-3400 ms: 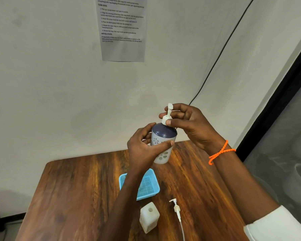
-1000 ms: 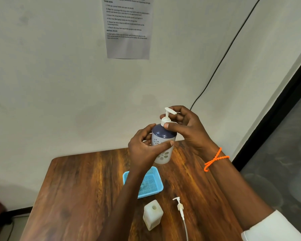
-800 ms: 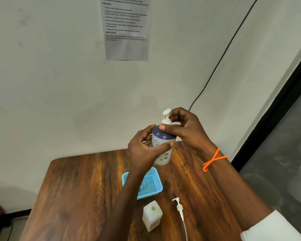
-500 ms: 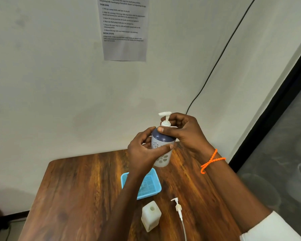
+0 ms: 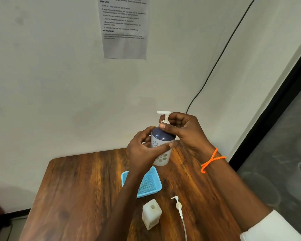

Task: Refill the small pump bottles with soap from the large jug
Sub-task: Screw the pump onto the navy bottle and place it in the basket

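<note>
One head-worn wide-angle view looks forward and down, close over the wooden table (image 5: 80,188) toward the wall (image 5: 50,84).

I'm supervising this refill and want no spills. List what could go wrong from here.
1. The pump bottle is held in the air; if the left hand slips while the right hand twists the pump head, it may drop.
2. The open white bottle could be knocked by a forearm.

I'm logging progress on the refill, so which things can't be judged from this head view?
- Soap level in the held pump bottle: opaque wall, left hand covers it.
- Pump collar: right hand pinches round it, seating unseen.
- Loose pump: tube cut off by the bottom edge.
- Wall sheet: print too small.
</note>
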